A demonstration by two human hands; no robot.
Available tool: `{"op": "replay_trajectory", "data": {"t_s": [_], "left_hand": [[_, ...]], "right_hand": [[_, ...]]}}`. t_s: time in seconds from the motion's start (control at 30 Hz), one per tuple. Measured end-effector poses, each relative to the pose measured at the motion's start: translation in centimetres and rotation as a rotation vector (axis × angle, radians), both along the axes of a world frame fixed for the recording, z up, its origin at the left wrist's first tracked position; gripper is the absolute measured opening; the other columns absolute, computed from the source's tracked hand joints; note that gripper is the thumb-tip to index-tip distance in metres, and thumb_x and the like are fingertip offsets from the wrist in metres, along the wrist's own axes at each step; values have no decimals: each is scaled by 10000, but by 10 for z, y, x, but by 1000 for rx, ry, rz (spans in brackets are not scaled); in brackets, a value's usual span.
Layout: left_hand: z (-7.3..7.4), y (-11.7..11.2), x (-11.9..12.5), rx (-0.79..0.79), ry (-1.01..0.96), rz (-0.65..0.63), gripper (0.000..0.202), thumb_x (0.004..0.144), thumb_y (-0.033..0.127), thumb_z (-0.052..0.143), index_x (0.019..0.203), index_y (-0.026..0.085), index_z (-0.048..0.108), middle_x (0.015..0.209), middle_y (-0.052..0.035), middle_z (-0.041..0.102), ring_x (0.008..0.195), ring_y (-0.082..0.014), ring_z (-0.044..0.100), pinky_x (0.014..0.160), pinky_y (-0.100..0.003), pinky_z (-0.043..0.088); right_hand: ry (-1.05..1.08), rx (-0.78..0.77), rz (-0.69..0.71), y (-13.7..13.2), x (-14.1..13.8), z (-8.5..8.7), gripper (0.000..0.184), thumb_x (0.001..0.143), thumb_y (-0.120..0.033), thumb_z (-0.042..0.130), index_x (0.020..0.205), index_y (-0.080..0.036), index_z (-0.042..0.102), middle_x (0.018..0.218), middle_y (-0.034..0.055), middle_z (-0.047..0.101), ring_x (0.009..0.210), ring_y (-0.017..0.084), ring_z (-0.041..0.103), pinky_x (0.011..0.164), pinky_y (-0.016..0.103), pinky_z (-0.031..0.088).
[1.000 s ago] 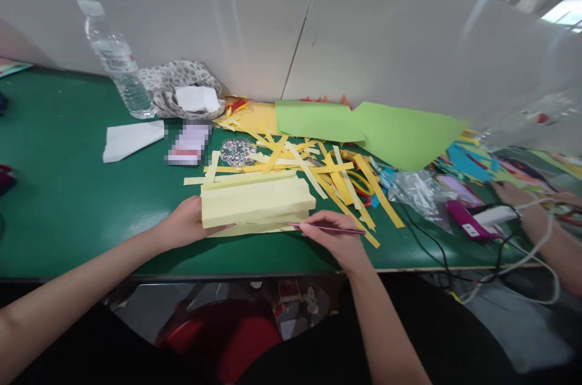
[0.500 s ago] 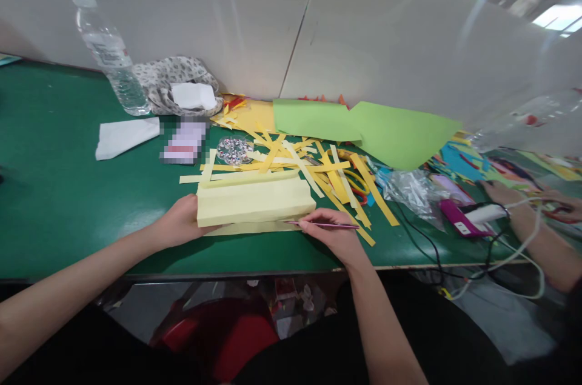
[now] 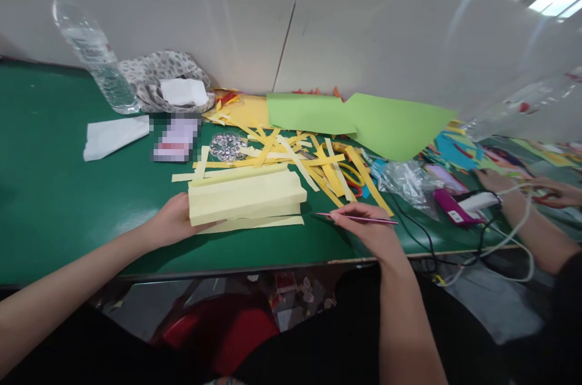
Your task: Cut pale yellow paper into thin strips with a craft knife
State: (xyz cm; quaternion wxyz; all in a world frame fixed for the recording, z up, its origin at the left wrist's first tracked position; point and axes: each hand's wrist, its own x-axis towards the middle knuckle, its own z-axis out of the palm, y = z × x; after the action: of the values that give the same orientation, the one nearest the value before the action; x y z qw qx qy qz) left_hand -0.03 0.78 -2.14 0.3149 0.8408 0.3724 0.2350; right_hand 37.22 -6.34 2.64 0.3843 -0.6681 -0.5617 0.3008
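Note:
A folded pale yellow paper [image 3: 245, 197] lies on the green table [image 3: 54, 203] near its front edge. My left hand [image 3: 170, 221] grips the paper's left end, fingers tucked under it. My right hand [image 3: 370, 230] is closed in a pinch on a thin pink stick [image 3: 359, 218], which lies level and points left, a short gap to the right of the paper. Loose yellow paper strips [image 3: 313, 167] are scattered just behind both.
A water bottle [image 3: 93, 51], a patterned cloth pouch [image 3: 159, 73], a white tissue [image 3: 113, 136] and a dish of beads [image 3: 227, 145] sit behind. Green sheets [image 3: 359, 121] lean at the back wall. At the right another person's hands [image 3: 522, 191] work beside a pink device [image 3: 450, 206] with cables.
My right hand has moved the pink stick to the right, off the paper's edge. My left hand still holds the paper. The view has shifted slightly right.

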Motion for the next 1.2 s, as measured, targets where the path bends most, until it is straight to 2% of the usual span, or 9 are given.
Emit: {"op": "replay_trajectory", "data": {"t_s": [0.17,0.3,0.4,0.5,0.6,0.8,0.93,1.07,1.2], "left_hand": [[2,-1,0,-13,8,23,482,801,471,609,1212,219,625,1295,-52,612,1183,-283,568,1062,-420,410],[12,-3,3,-146,45,71,489,798,522,585,1165,207,653,1228,-70,656,1092,-290,620,948,-414,493],[20,-5,6,-251,118,125,488,814,574,529,1048,180,699,1103,-71,713,941,-293,667,816,-386,537],[23,-5,8,-259,66,145,488,843,576,481,1043,184,693,1092,-52,715,1007,-285,644,858,-353,517],[23,-5,8,-251,3,138,489,875,559,442,1080,184,680,1095,-47,711,1084,-276,611,943,-350,474],[26,-6,8,-240,-51,122,467,887,530,438,1103,195,682,1139,-51,693,1069,-274,612,956,-351,461],[32,-8,9,-290,-34,139,487,882,543,414,976,186,732,861,-45,719,706,-205,630,637,-264,515],[35,-10,10,-423,-3,208,568,869,594,389,873,152,745,483,13,469,440,-120,403,425,-209,357],[33,-10,9,-469,-21,240,581,856,625,401,833,142,724,435,56,264,432,-113,365,426,-203,302]], "right_hand": [[140,207,-117,1,-11,-5,194,667,-378,779,717,-199,720,651,29,726,592,192,676,606,311,545],[108,366,-118,-3,-50,-9,284,820,-412,656,1025,-218,686,963,76,746,600,181,694,654,339,573],[-19,391,186,-10,-86,-12,444,964,-470,371,1277,-223,565,989,98,747,800,221,728,818,374,560],[-321,473,554,-15,-114,-16,325,965,-352,445,1233,-257,603,1031,67,744,918,205,710,958,389,496],[-493,506,700,-17,-127,-18,269,947,-222,499,1194,-208,607,1176,103,688,1075,204,651,1042,439,422],[-551,513,656,-16,-126,-16,233,932,-210,519,1146,-166,599,1280,137,619,1237,237,539,1028,425,446],[-626,460,691,-13,-128,-20,254,935,-265,521,1158,-155,573,1297,142,607,1237,257,538,1041,468,426],[-644,425,697,-13,-123,-19,243,936,-309,521,1136,-180,568,1273,124,629,1186,247,581,1048,476,412],[-742,320,604,-10,-99,-6,318,909,-360,556,1161,-166,547,1263,152,627,1166,288,588,1008,510,429]]}}
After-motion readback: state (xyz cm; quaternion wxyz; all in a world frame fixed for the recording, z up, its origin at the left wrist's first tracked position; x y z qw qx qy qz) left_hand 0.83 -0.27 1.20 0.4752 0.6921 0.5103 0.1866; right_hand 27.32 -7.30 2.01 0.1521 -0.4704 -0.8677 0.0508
